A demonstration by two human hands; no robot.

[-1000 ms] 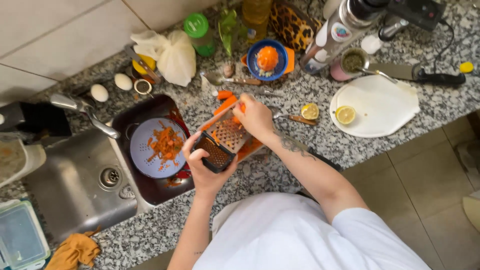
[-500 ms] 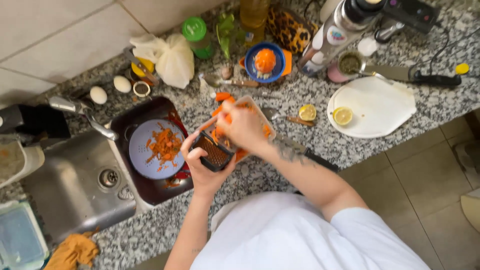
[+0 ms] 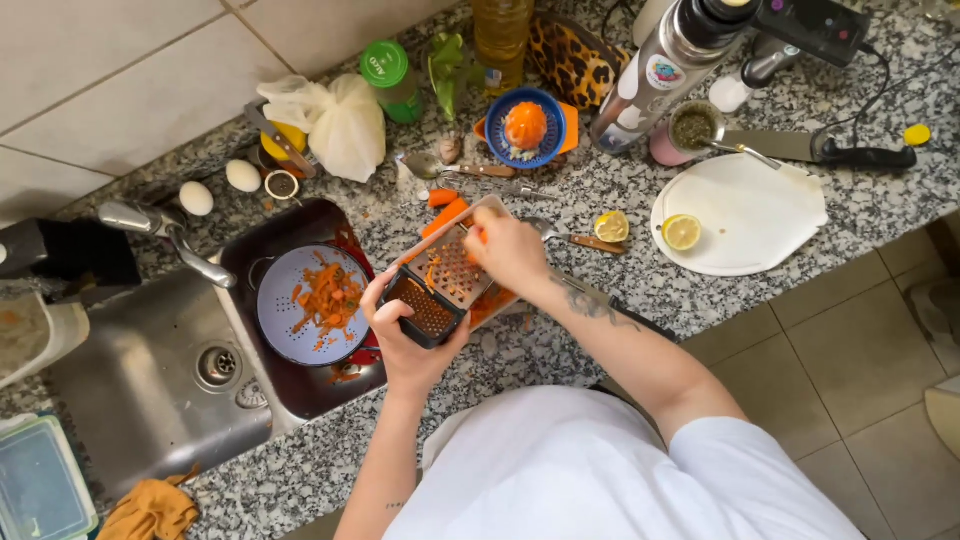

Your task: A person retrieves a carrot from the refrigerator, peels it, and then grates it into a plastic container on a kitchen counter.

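A metal box grater with a black base (image 3: 440,285) is held tilted over the speckled grey granite tabletop (image 3: 600,210), its long axis running from near left, at the base, to far right, at the top. The left hand (image 3: 405,340) is wrapped firmly around the black base at the near-left end, so that the grip is closed on the grater. The right hand (image 3: 510,250) is pressed against the upper grating face, its grip narrow and closed on a small orange carrot piece (image 3: 482,236), most of which is hidden by the fingers. The carrot piece therefore lies at the far-right end of the grater, up the slope from the left hand, and the right hand is the nearer one to it. Orange shavings are seen on the grating face and under the grater. Just left of the grater, a round blue-white perforated colander (image 3: 315,305) holding grated carrot stands in a dark rectangular tray (image 3: 300,390) beside the steel sink (image 3: 140,370). Farther right, a white round cutting board (image 3: 740,215) with a lemon half (image 3: 682,232) is placed well apart from both hands.
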